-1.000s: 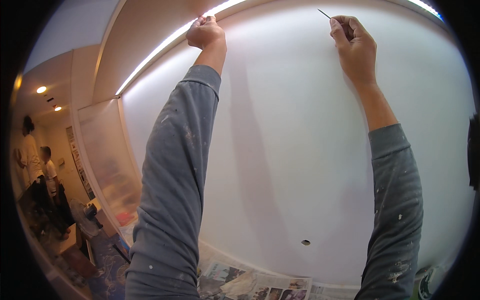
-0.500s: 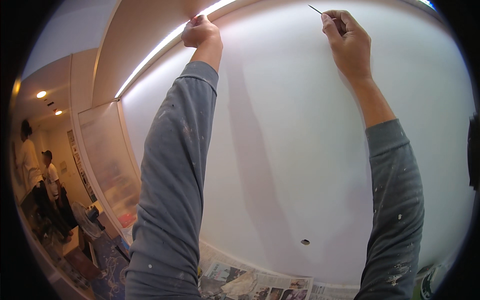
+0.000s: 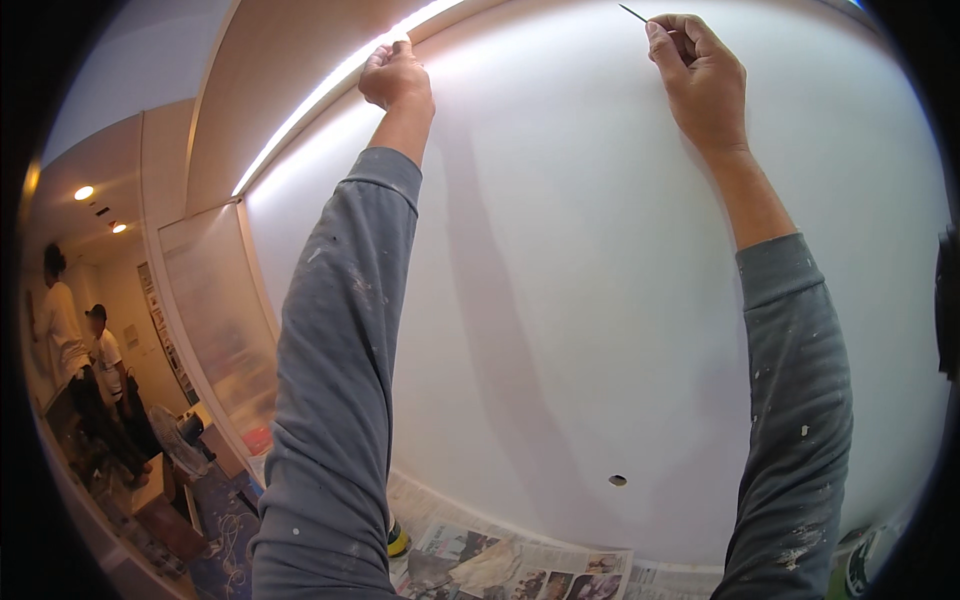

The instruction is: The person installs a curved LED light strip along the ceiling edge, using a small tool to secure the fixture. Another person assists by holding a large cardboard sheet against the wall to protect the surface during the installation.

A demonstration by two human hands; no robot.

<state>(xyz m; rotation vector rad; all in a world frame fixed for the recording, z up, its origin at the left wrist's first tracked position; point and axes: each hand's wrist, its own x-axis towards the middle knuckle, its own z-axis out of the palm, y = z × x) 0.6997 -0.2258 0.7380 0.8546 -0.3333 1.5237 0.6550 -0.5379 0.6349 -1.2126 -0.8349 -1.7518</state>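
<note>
My left hand (image 3: 397,80) is raised at the glowing light strip (image 3: 318,105) under the wooden panel, its fingers pinched together at the strip's lower edge. Whatever lies between those fingers, if anything, is too small or hidden to make out. Higher on the right, my right hand (image 3: 700,85) is closed on a thin, dark, pointed tool (image 3: 632,13), whose tip points up and left. The tool's kind does not show, and the rest of it is inside the fingers. Behind both hands stands a smooth white wall panel (image 3: 600,300).
Newspaper sheets (image 3: 560,575) cover the surface below the panel, which has a small round hole (image 3: 618,481). A yellow-and-black roll-like item (image 3: 399,540) shows beside my left sleeve. Farther left are a fan (image 3: 180,435), two people, and cables (image 3: 232,545) on the floor.
My left hand has shifted slightly down and left along the light strip. The right hand keeps its hold on the pointed tool and sits slightly higher. The view has tilted a little.
</note>
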